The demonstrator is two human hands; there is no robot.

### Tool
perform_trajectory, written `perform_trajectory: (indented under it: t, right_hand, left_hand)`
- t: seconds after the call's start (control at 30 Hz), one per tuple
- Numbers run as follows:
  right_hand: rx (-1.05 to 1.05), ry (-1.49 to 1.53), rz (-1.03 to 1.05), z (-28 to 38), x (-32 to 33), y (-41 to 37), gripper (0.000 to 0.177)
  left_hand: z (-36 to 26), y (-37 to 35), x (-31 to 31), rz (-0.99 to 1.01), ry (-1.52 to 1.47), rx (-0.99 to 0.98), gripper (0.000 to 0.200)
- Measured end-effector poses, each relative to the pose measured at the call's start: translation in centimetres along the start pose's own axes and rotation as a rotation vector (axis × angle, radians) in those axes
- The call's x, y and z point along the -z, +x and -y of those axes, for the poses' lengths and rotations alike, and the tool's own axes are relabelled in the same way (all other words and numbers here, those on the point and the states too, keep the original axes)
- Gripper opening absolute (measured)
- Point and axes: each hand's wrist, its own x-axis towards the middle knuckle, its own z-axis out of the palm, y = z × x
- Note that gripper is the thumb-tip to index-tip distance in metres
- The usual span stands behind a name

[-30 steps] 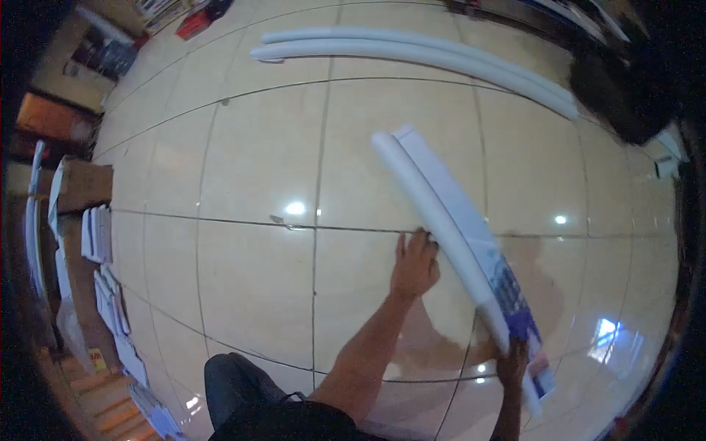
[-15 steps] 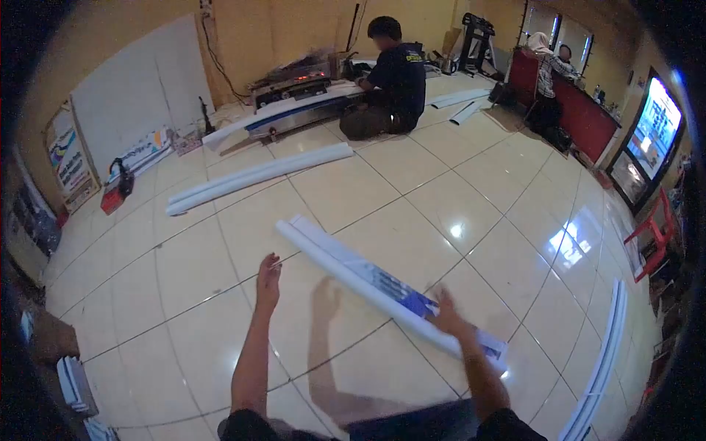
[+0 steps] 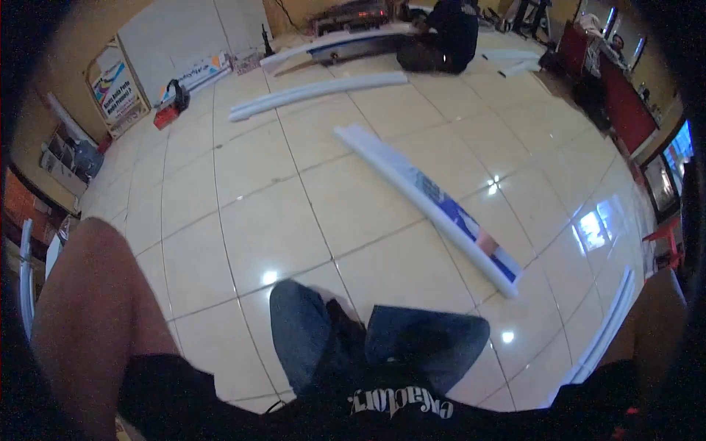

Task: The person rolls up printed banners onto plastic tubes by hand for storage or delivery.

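Observation:
A long white rolled banner (image 3: 426, 198) with blue print near its close end lies flat on the tiled floor (image 3: 250, 220), running from upper left to lower right. Neither hand touches it. Only my bare left arm (image 3: 88, 309) shows at the left edge and my bare right arm (image 3: 654, 323) at the right edge; both hands are out of the picture. My knees in blue jeans (image 3: 368, 345) fill the bottom middle, just short of the roll's close end.
A pair of long white rolls (image 3: 316, 92) lies further back. A person in dark clothes (image 3: 445, 33) sits by a long machine (image 3: 353, 18) at the far wall. More white rolls (image 3: 603, 331) lie at the right. A red tool (image 3: 173, 110) and a poster (image 3: 118, 88) stand at the left.
Both hands have let go of the rolled banner and drawn back out of view. The banner now lies free on the floor, and the camera has tilted down toward my knees.

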Motion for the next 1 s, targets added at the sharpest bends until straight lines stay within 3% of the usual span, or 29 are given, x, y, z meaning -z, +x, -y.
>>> perform_trajectory:
  t: [0.17, 0.27, 0.5, 0.73, 1.0]
  right_hand:
    - [-0.397, -0.203, 0.154, -6.3, 4.8, -14.2, 0.062]
    - [-0.569, -0.251, 0.191, -6.4, 8.0, -20.6, 0.061]
    - [-0.638, -0.324, 0.124, -4.1, 9.7, -24.3, 0.059]
    - [-0.569, -0.302, -0.034, -1.9, 10.9, -21.8, 0.057]
    - [-0.217, -0.208, -0.316, 2.7, 14.3, -9.8, 0.054]
  left_hand:
    - [-1.5, -0.9, 0.5, -0.012, 0.027, 0.039, 0.039]
    - [-1.0, -1.5, -0.4, -0.022, 0.023, 0.068, 0.039]
    - [1.2, -3.9, -1.7, -0.127, -0.01, 0.137, 0.039]
    - [2.2, -5.6, -2.4, -0.183, -0.048, 0.189, 0.039]
    - [3.3, -7.6, -5.0, -0.243, -0.001, 0.241, 0.039]
